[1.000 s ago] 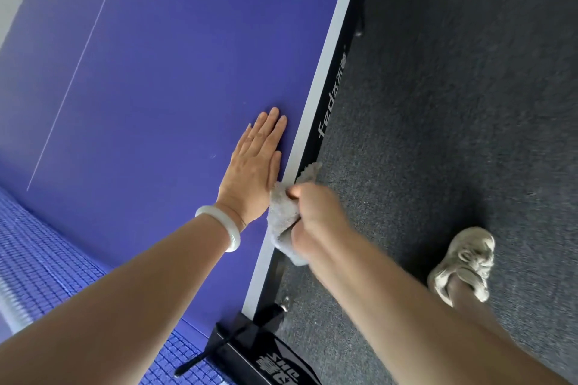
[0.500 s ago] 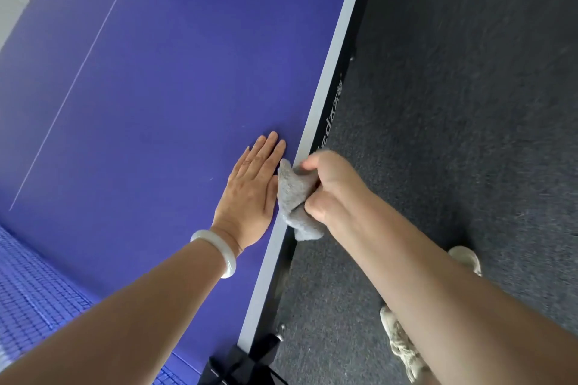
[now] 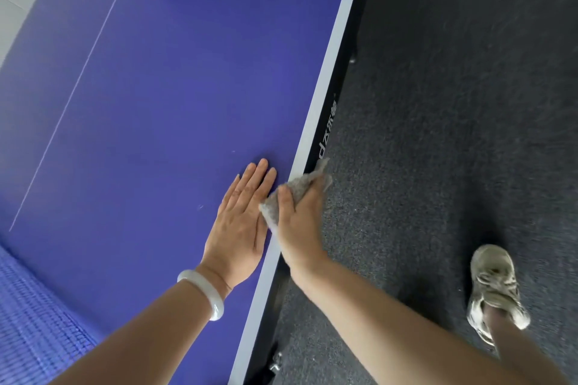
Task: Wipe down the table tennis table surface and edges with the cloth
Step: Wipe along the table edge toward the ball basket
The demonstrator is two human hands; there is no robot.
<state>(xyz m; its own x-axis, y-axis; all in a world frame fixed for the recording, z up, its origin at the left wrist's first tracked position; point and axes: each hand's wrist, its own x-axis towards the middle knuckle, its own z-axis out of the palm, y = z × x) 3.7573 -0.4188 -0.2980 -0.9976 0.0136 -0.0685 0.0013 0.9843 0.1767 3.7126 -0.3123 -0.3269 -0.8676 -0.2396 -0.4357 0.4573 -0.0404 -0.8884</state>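
Now right hand (image 3: 298, 225) clamps its grip on cloth (image 3: 299, 187) at table edge (image 3: 332, 62); left hand (image 3: 239, 228) flat, grip apart.

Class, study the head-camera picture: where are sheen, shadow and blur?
Head view: soft, even light, a faint sheen on the blue table, no hard glare; a small dark shadow rims the fingertips of the left hand; the shoe and the net look smeared; the cloth in the right hand is slightly soft.
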